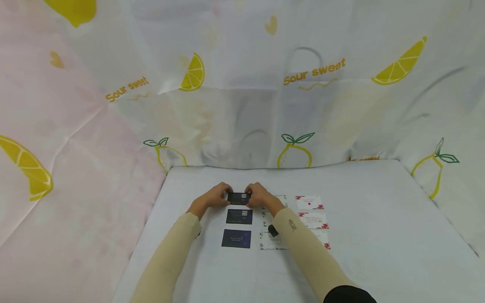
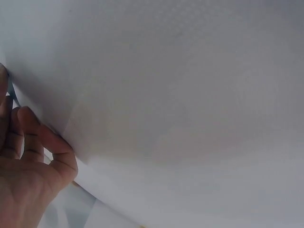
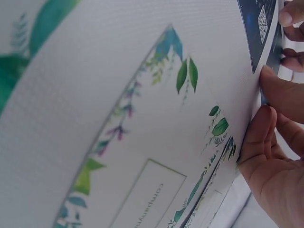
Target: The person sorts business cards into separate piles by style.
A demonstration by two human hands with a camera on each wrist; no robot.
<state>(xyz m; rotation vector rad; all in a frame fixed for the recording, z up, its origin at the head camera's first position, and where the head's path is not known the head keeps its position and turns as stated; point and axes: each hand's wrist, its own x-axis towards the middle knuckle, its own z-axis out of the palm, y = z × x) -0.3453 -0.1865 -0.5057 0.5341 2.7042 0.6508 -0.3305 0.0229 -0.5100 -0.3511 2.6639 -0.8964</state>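
Observation:
A dark business card [image 1: 238,198] with a small QR code lies at the far end of a column of dark cards. My left hand [image 1: 216,196] pinches its left end, thumb on the near side and fingers on the far side. At its right end my right hand [image 1: 259,196] grips the card in the same way. In the right wrist view the right hand [image 3: 278,152] shows thumb and curled fingers at the card's edge. The left wrist view shows the left hand [image 2: 35,161] with bent fingers, the card mostly hidden.
Nearer me lie a second dark card [image 1: 239,216] and a third dark card [image 1: 236,238]. White cards with leafy borders [image 1: 270,242] are partly under my right forearm. Further right are red-flowered white cards [image 1: 308,203]. A lemon-print curtain [image 1: 242,105] surrounds the white table [image 1: 379,227].

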